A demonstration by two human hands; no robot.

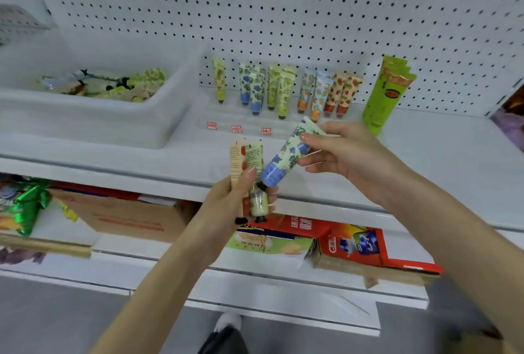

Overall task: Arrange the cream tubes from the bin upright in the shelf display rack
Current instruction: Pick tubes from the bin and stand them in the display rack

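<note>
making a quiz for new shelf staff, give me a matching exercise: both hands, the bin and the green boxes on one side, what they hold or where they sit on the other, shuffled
1. left hand
2. right hand
3. bin
4. green boxes

a. pinches one blue tube
b. stand on the shelf right of the rack
c. grips two tubes, caps down
d. sits on the shelf left of the rack

Pairs: 1-c, 2-a, 3-d, 4-b

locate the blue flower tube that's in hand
Head view, centre: the blue flower tube is held tilted in the right hand, cap by the left hand's tubes.
</note>
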